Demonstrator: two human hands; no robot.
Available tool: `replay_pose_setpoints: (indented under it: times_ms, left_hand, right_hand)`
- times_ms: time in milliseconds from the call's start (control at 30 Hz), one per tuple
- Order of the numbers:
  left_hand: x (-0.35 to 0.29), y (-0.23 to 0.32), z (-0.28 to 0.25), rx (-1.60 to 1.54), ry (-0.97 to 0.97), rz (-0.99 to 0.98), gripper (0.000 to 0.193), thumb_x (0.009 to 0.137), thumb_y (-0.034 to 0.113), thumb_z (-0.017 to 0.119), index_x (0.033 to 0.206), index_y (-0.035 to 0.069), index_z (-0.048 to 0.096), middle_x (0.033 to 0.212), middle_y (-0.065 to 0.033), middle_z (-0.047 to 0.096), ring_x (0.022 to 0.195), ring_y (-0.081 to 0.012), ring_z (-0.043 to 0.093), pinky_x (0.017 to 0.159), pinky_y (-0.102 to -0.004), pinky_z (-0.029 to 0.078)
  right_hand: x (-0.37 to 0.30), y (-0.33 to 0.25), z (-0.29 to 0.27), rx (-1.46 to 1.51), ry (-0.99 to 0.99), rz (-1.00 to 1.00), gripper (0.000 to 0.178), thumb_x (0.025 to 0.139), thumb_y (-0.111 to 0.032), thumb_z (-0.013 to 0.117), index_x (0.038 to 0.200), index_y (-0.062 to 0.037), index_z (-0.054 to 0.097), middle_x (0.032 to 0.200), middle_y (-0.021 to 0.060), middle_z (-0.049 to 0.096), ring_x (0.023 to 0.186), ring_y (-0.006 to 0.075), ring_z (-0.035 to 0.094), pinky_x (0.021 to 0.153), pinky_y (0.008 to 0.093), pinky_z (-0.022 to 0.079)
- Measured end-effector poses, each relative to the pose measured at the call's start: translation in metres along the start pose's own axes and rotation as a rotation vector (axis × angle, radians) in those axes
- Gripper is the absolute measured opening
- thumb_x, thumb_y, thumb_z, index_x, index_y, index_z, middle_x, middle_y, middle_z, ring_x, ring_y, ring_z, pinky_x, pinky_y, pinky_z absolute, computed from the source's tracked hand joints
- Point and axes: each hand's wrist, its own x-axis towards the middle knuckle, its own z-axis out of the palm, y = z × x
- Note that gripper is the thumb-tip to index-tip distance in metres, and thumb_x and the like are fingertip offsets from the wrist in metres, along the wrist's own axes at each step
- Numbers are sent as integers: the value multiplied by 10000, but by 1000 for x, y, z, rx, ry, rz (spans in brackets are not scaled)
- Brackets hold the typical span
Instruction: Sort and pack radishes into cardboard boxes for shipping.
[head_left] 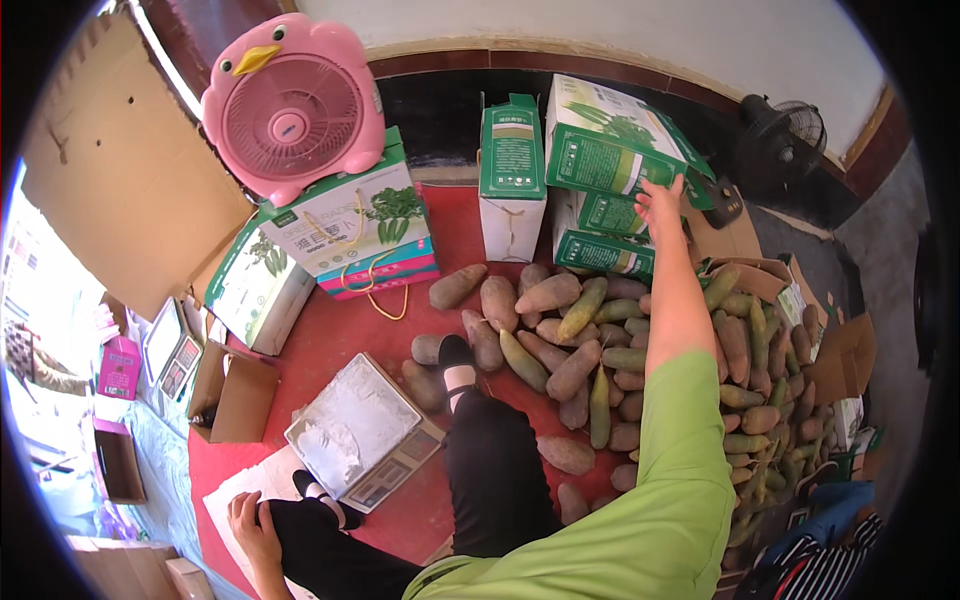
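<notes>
My right hand (660,205) reaches far forward with the arm stretched out in a green sleeve. Its fingers touch the lower edge of a tilted green and white carton (605,140) stacked on other green cartons (600,250); whether it grips the carton I cannot tell. My left hand (252,525) rests low at the left on my knee in black trousers, fingers curled over it. Between the hands lies a heap of long brown and greenish tubers (580,340) on the red floor. My foot in a black shoe (455,352) points at the heap.
A flat scale (360,430) with a white-dusted platform sits by my legs. A pink bird-shaped fan (295,105) stands on printed cartons (355,230). An upright green box (512,175) stands behind the heap. Open brown boxes (235,395) lie left and right; a black fan (785,140) stands far right.
</notes>
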Motion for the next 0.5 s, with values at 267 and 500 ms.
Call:
replay_pose_setpoints:
  times_ms: [267, 500]
  left_hand:
    - [-6, 0, -9, -42, 39, -12, 167, 776, 70, 609, 923, -9, 627, 949, -161, 597, 951, -339, 544, 861, -427, 421]
    - [-13, -12, -19, -75, 80, -44, 153, 785, 84, 628, 908, -5, 642, 946, -153, 609, 959, -331, 552, 859, -415, 429]
  right_hand:
    - [-63, -21, 43, 232, 27, -273, 893, 806, -13, 626, 1493, -163, 76, 841, 24, 501, 649, 110, 491, 545, 266, 435]
    - [-136, -118, 75, 75, 96, -624, 706, 797, -7, 641, 1423, -85, 322, 1027, 79, 464, 784, 124, 482, 654, 257, 445]
